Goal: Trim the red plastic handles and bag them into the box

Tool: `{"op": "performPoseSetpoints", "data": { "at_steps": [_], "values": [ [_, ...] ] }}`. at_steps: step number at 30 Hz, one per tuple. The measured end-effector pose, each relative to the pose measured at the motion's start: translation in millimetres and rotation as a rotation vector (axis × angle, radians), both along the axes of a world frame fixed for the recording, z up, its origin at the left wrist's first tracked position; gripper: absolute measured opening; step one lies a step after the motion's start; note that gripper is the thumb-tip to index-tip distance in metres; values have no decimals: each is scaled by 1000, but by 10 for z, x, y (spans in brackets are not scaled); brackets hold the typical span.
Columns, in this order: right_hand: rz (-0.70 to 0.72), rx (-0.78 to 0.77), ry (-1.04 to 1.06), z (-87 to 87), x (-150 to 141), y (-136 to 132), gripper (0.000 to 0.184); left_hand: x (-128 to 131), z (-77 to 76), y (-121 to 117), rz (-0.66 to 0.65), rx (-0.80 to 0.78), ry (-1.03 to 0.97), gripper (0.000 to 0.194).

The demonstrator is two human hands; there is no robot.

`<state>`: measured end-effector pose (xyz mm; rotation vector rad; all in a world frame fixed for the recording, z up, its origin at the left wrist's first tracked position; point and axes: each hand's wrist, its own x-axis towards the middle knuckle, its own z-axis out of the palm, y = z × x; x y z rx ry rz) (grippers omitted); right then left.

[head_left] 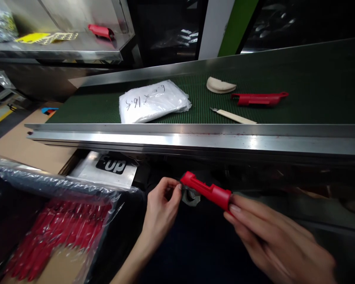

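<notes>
My right hand (pixel 272 232) grips a red plastic part (pixel 207 189), long and hollow with a cut-out side, by its near end. At its far tip, the thumb and forefinger of my left hand (pixel 162 201) are pinched together against the edge; whether something small is between them is hidden. A pale ring-shaped thing (pixel 191 198) shows just below the part, too blurred to name. On the green conveyor belt (pixel 100 103) beyond lie another red plastic part (pixel 260 98), a craft knife (pixel 235 116) with a cream handle and a cream half-round pad (pixel 220 85).
A packet of clear bags (pixel 154 101) with handwriting lies on the belt, behind a metal rail (pixel 177 136). At lower left stands a plastic-lined bin (pixel 56 181) with many red parts and cardboard inside. A steel shelf (pixel 85 47) at upper left bears a third red piece (pixel 101 31).
</notes>
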<state>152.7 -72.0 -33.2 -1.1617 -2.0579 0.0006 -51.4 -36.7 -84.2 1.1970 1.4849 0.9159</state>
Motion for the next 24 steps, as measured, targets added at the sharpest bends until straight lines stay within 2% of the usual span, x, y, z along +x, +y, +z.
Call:
{"op": "performPoseSetpoints", "data": {
  "at_steps": [5,11,13,15,18,21,22,24],
  "values": [
    [106,8,-21,-79,19,18,26,-3,-27,-29,-11,65,-10,17],
    [346,-79,-120,-84,46,128,19,1,-47,-49,-12,201,-17,13],
    [306,-67,-108,-116,16,147,19,18,-83,-77,-7,254,-14,11],
    [200,-56,-34,-176,-46,144,22,49,-129,-120,5,297,-23,9],
    [-63,-76,155,-292,-194,105,18,120,-199,-209,29,337,-37,6],
    [-303,-237,388,-404,-337,60,13,190,-246,-287,55,343,-53,8],
    [-316,-291,435,-432,-363,55,13,202,-252,-300,55,345,-58,9],
    [-219,-323,451,-463,-365,72,17,198,-244,-297,42,365,-60,11]
  ]
}}
